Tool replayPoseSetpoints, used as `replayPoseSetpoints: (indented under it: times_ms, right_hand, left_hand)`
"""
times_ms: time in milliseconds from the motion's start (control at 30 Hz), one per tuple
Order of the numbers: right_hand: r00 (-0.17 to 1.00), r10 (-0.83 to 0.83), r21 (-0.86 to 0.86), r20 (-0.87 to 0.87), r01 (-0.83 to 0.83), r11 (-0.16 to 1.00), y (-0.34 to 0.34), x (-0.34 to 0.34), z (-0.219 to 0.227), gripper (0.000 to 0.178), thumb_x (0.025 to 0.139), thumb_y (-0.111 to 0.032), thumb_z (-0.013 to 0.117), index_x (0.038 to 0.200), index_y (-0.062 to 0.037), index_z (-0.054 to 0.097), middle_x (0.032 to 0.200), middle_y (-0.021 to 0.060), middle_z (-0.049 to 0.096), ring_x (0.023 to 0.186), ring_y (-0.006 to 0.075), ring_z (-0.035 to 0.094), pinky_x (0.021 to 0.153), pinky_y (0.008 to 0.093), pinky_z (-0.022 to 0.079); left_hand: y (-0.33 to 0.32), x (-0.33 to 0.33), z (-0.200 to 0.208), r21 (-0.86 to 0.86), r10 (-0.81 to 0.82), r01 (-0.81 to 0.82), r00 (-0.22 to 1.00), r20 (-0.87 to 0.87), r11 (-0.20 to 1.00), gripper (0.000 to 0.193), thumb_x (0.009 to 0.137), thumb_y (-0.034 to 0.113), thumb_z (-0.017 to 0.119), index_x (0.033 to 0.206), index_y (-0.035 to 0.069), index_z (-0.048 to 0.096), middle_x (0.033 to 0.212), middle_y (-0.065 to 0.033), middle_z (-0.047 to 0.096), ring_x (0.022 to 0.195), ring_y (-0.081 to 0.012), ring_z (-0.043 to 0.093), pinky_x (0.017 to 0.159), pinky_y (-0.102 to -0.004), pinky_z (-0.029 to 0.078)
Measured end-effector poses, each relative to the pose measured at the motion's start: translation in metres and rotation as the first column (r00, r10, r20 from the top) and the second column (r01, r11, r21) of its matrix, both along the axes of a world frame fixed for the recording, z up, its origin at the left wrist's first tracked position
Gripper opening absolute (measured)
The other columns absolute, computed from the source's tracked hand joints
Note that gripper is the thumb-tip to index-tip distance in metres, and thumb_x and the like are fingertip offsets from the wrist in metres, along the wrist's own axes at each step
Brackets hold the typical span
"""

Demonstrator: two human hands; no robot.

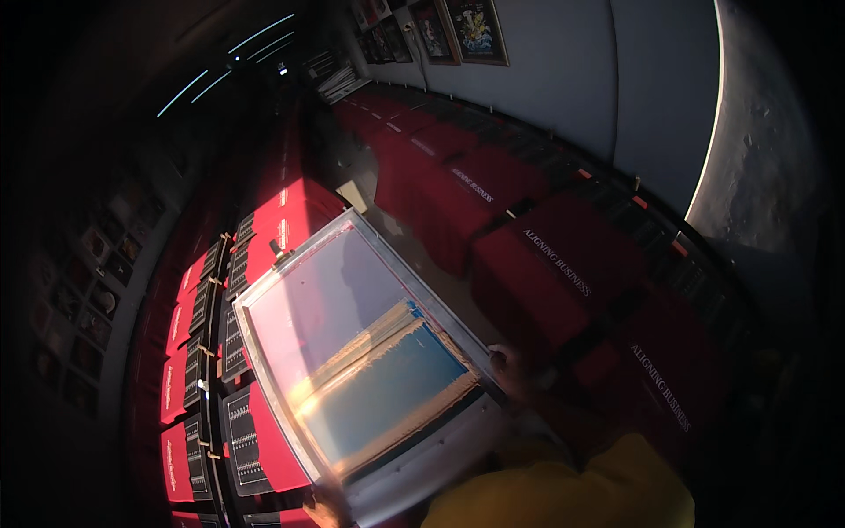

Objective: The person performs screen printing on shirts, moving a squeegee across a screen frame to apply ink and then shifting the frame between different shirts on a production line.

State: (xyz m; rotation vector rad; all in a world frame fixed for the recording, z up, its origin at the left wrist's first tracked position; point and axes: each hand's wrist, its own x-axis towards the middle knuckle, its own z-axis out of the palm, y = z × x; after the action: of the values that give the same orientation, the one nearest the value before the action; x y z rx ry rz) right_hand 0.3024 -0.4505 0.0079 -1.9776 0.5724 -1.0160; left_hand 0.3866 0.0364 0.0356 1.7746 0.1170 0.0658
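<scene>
A large screen-printing frame (264,361) with a pale metal rim is tilted across the middle, between two rows of red shirts. Its mesh (330,264) is pale at the far end, with a bluish, brown-streaked band of ink (387,392) toward me. My left hand (326,509) grips the frame's near left corner, partly cut off by the lower edge. At the right side of the frame, my right hand (509,370) is closed around the rim, mostly in shadow. A yellow sleeve (563,488) covers my right upper arm.
On the left runs a long bench of red shirts (286,453) on dark boards, with small clips along a rail (209,396). Another row of red shirts (528,290) with white lettering lines the right wall. Framed pictures (475,31) hang above it. A narrow aisle (418,251) lies between.
</scene>
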Motion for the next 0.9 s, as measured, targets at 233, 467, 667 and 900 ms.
replayPoseSetpoints:
  times_ms: [233, 467, 667, 900]
  right_hand:
    - [0.967, -0.251, 0.412, 0.045, 0.211, 0.886, -0.067, -0.103, -0.026, 0.018, 0.096, -0.008, 0.052, 0.1, 0.0039, 0.065, 0.078, 0.0065, 0.062, 0.071, 0.0134, 0.058, 0.065, 0.0281, 0.048]
    - [0.685, -0.71, 0.296, -0.165, 0.721, 0.627, -0.057, -0.228, 0.036, 0.024, 0.09, -0.007, 0.055, 0.103, 0.0077, 0.068, 0.092, 0.0229, 0.071, 0.087, 0.0265, 0.069, 0.08, 0.036, 0.053]
    - [0.354, -0.921, 0.186, -0.164, 0.928, 0.324, 0.0, -0.308, 0.023, 0.024, 0.089, -0.007, 0.055, 0.104, 0.0076, 0.068, 0.094, 0.0245, 0.071, 0.09, 0.0312, 0.071, 0.082, 0.038, 0.053]
    - [0.045, -0.981, 0.146, -0.188, 0.989, 0.018, 0.087, -0.371, 0.005, 0.02, 0.087, -0.001, 0.057, 0.101, 0.0077, 0.067, 0.091, 0.0214, 0.071, 0.085, 0.0282, 0.07, 0.078, 0.036, 0.053]
  left_hand:
    - [-0.142, 0.112, -0.017, 0.52, -0.412, 0.2, 0.848, 0.332, 0.83, 0.037, 0.097, 0.025, 0.048, 0.068, 0.002, 0.044, 0.058, -0.003, 0.044, 0.055, -0.013, 0.042, 0.052, -0.0355, 0.035]
    - [-0.332, 0.097, 0.038, 0.343, -0.766, 0.69, 0.618, 0.178, 0.637, 0.025, 0.09, 0.012, 0.048, 0.07, -0.002, 0.048, 0.063, -0.0078, 0.048, 0.06, -0.015, 0.045, 0.056, -0.0383, 0.037]
    - [-0.439, 0.127, -0.06, 0.361, -0.889, 0.816, 0.384, 0.249, 0.453, 0.023, 0.092, 0.01, 0.052, 0.096, -0.008, 0.065, 0.083, -0.0122, 0.066, 0.079, -0.0186, 0.06, 0.075, -0.0332, 0.048]
    - [-0.505, 0.03, -0.04, 0.288, -0.993, 0.95, 0.118, 0.023, 0.119, 0.025, 0.094, 0.012, 0.055, 0.1, -0.01, 0.065, 0.091, -0.0148, 0.068, 0.087, -0.0224, 0.063, 0.081, -0.033, 0.048]
